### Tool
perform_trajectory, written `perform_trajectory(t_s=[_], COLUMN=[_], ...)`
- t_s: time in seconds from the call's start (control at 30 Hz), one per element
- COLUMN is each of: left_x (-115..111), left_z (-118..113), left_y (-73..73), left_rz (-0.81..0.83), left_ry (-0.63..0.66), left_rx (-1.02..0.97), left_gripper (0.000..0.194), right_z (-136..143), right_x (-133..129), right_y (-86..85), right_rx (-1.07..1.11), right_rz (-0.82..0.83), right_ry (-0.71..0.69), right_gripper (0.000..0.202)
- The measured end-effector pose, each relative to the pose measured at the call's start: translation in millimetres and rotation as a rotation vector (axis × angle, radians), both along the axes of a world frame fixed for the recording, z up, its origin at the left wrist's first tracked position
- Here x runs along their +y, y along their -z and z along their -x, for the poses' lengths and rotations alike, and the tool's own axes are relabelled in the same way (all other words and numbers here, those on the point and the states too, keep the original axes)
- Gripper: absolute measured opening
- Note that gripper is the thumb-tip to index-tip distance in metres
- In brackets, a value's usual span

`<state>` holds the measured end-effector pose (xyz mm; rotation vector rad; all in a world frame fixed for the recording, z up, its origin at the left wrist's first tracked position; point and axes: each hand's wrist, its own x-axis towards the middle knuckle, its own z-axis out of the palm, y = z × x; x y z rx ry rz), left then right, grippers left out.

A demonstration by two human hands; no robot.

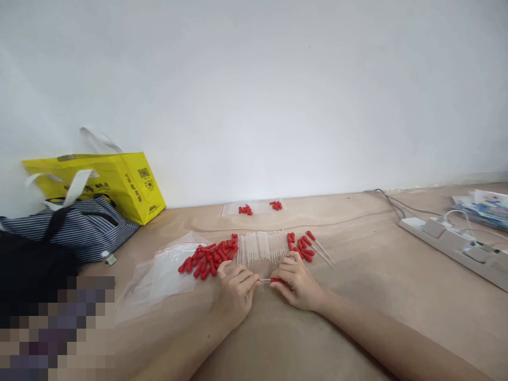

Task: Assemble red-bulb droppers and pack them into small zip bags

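My left hand (238,288) is closed, its fingertips pinching one end of a thin clear dropper tube (265,280). My right hand (297,281) grips a red rubber dropper bulb (277,280) at the tube's other end; how far the tube goes into the bulb is hidden by the fingers. Just beyond both hands lies a row of clear dropper tubes (260,247). A heap of loose red bulbs (214,255) sits left of that row. To its right are several more red bulbs (305,250) and a couple of thin tubes (325,253), at least one with a red bulb on its end.
Clear zip bags (170,264) lie at left. Another clear bag (262,208) with red bulbs rests near the wall. A yellow bag (146,185) and striped bag (99,227) stand far left. At right are a white power strip (456,251) with cables and some printed packets (490,209).
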<state>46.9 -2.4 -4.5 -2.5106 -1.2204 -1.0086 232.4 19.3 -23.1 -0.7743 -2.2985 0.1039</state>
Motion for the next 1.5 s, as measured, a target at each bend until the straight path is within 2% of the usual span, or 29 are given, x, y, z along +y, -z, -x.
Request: perform_trajectory(t_s=[0.4, 0.6, 0.87, 0.97, 1.07, 1.17, 1.27, 1.37, 1.43, 1.5], left_x=[-0.5, -1.2, -2.7, -2.8, -2.5, -1.3, 0.5, 1.8, 2.0, 1.8], left_z=[-0.2, -1.4, -1.8, -4.7, -6.9, -6.1, -3.6, -2.4, -2.7, -3.3], left_y=[-0.7, -2.1, -1.6, -2.8, -3.2, -2.5, -1.3, 0.3, 1.3, 1.7], left_rz=[0.023, 0.016, 0.008, 0.031, 0.056, 0.075, 0.119, 0.165, 0.181, 0.192], left_ry=[-0.015, -0.032, -0.024, -0.043, -0.038, -0.015, -0.035, -0.051, -0.057, -0.061], left_rx=[-0.002, -0.020, -0.034, -0.071, -0.121, -0.139, -0.132, -0.095, -0.076, -0.067], left_gripper=[0.019, 0.018, 0.020, 0.020, 0.020, 0.013, 0.022, 0.023, 0.021, 0.018], right_z=[-0.4, 0.2, 1.1, 1.5, 4.1, 2.9, -13.5, -47.6, -73.7, -95.6], right_x=[1.8, -2.0, -3.2, 1.6, 5.6, 10.5, 23.6, 45.3, 59.8, 70.9], right_y=[-0.9, -4.0, -6.3, -0.3, 4.9, 0.9, -14.9, -32.7, -39.3, -40.4], right_rx=[-0.038, 0.028, 0.053, 0.218, 0.516, 0.686, 0.801, 0.858, 0.790, 0.558], right_rz=[-0.001, 0.043, 0.102, 0.258, 0.557, 0.775, 0.831, 0.798, 0.747, 0.714], right_ry=[0.011, 0.112, 0.068, 0.071, 0.043, -0.012, 0.014, 0.123, 0.249, 0.378], right_gripper=[0.017, 0.016, 0.017, 0.017, 0.029, 0.036, 0.039, 0.048, 0.045, 0.033])
